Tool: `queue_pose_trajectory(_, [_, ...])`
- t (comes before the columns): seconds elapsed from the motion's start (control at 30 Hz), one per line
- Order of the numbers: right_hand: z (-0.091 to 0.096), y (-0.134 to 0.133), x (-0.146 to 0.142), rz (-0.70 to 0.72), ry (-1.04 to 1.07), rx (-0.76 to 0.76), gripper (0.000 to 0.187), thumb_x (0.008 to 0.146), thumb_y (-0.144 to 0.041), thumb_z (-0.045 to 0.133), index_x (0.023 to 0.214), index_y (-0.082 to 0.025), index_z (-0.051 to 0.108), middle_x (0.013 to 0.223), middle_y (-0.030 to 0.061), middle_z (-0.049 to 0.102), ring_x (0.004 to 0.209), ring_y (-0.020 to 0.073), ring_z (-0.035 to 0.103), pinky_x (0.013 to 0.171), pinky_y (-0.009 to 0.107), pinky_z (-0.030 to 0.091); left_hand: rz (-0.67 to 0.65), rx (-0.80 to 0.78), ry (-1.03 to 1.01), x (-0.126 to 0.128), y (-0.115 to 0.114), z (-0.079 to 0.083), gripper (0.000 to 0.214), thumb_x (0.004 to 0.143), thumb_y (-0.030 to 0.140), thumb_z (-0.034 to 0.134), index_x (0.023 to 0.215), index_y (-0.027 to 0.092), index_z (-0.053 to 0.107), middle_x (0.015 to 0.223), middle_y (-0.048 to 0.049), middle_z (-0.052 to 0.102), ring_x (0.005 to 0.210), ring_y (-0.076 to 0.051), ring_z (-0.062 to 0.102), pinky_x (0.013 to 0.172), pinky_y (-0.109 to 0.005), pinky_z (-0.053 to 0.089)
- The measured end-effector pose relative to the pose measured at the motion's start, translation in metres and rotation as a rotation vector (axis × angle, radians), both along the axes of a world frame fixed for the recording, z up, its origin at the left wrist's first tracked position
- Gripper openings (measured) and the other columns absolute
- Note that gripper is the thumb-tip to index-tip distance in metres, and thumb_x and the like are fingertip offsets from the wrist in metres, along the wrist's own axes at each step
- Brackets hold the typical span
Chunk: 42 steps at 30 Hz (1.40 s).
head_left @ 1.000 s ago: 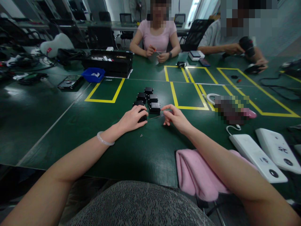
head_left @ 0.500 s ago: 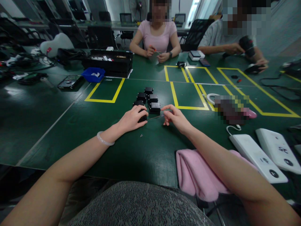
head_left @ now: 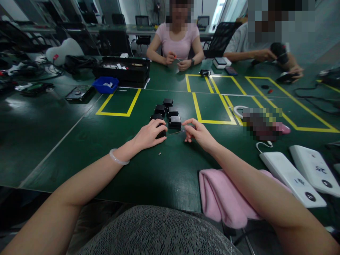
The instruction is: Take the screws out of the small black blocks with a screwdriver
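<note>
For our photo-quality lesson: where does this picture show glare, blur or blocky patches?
Head view: pale glare on the table at left; head view: dim, soft chairs at back; head view: blocky squares over both co-workers at head height and beyond the pink cloth; head view: the thin rod by the right hand is faint.

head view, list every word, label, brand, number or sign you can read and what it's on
Nothing reads with certainty.
Farther white rectangular plastic device: handwritten dark mark, possibly "25", too blurred to confirm.
Nearer white rectangular plastic device: second dark mark, too blurred to read.
Red label on rounded white object: too small.
Small black rectangular boxes: no readable text.
</note>
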State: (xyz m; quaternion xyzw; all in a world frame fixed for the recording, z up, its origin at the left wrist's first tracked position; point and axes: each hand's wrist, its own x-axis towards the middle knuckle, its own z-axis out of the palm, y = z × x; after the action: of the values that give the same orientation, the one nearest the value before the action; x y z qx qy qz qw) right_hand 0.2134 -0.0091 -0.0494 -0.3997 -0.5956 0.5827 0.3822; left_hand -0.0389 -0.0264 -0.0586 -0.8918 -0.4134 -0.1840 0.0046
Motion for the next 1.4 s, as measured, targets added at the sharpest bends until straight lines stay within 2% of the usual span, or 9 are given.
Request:
queue_pose_trajectory(0.07, [0.0000, 0.0000, -0.0002, 0.000, 0.001, -0.014, 0.011, 0.094, -0.028, 0.063, 0.099, -0.021, 0.056, 0.048, -0.0120, 0.047, 0.042, 0.0083, 0.050, 0.055, 0.024, 0.054, -0.003, 0.003, -0.002, -0.0001, 0.0001, -0.0001, 0.023, 0.093, 0.029, 0.066, 0.112, 0.020, 0.059, 0.132, -0.0117, 0.057, 0.117, -0.029, 0.057, 0.084, -0.040, 0.059])
queue_pose_trajectory(0.23, [-0.0026, 0.0014, -0.0003, 0.003, 0.004, -0.011, 0.016, 0.096, -0.034, 0.062, 0.093, -0.020, 0.057, 0.042, -0.0147, 0.034, 0.038, 0.0073, 0.044, 0.055, 0.025, 0.055, -0.005, 0.002, -0.006, -0.0002, 0.0004, -0.0009, 0.023, 0.093, 0.029, 0.066, 0.113, 0.020, 0.059, 0.133, -0.0117, 0.056, 0.119, -0.029, 0.057, 0.084, -0.041, 0.060])
queue_pose_trajectory(0.57, [-0.0038, 0.0018, 0.0003, -0.003, 0.020, 0.023, 0.019, 0.091, -0.032, 0.068, 0.095, -0.021, 0.053, 0.050, -0.0117, 0.049, 0.042, 0.0079, 0.048, 0.055, 0.026, 0.055, 0.007, -0.003, 0.008, 0.0006, -0.0005, 0.0008, 0.025, 0.092, 0.028, 0.069, 0.112, 0.019, 0.060, 0.134, -0.0127, 0.057, 0.119, -0.029, 0.057, 0.083, -0.040, 0.061])
queue_pose_trajectory(0.8, [-0.0058, 0.0028, 0.0007, 0.015, 0.004, 0.025, 0.025, 0.092, -0.043, 0.066, 0.090, -0.020, 0.057, 0.043, -0.0141, 0.035, 0.039, 0.0080, 0.045, 0.056, 0.026, 0.055, -0.004, 0.016, -0.002, 0.0003, 0.0004, -0.0011, 0.024, 0.092, 0.028, 0.068, 0.112, 0.020, 0.060, 0.133, -0.0120, 0.057, 0.118, -0.028, 0.057, 0.086, -0.041, 0.060])
queue_pose_trajectory(1.03, [-0.0023, 0.0005, 0.0005, 0.012, 0.017, 0.009, 0.021, 0.090, -0.036, 0.068, 0.097, -0.021, 0.056, 0.049, -0.0125, 0.047, 0.043, 0.0082, 0.049, 0.056, 0.026, 0.055, -0.009, 0.010, -0.005, 0.0005, 0.0002, -0.0005, 0.023, 0.092, 0.028, 0.067, 0.112, 0.019, 0.059, 0.133, -0.0126, 0.057, 0.118, -0.029, 0.057, 0.084, -0.040, 0.060])
queue_pose_trajectory(1.23, [-0.0059, 0.0029, 0.0013, 0.018, 0.004, 0.004, 0.028, 0.091, -0.046, 0.067, 0.090, -0.020, 0.058, 0.043, -0.0141, 0.034, 0.039, 0.0082, 0.045, 0.056, 0.026, 0.054, -0.003, -0.005, -0.010, 0.0011, -0.0004, 0.0004, 0.023, 0.093, 0.029, 0.065, 0.113, 0.019, 0.060, 0.134, -0.0130, 0.057, 0.119, -0.029, 0.057, 0.085, -0.042, 0.060])
queue_pose_trajectory(1.4, [-0.0034, 0.0007, 0.0013, 0.008, 0.030, 0.020, 0.027, 0.088, -0.041, 0.071, 0.098, -0.022, 0.054, 0.048, -0.0135, 0.044, 0.042, 0.0083, 0.047, 0.056, 0.026, 0.054, 0.000, -0.015, -0.009, 0.0009, -0.0007, 0.0008, 0.023, 0.093, 0.029, 0.065, 0.113, 0.019, 0.060, 0.134, -0.0126, 0.056, 0.119, -0.029, 0.057, 0.085, -0.041, 0.060])
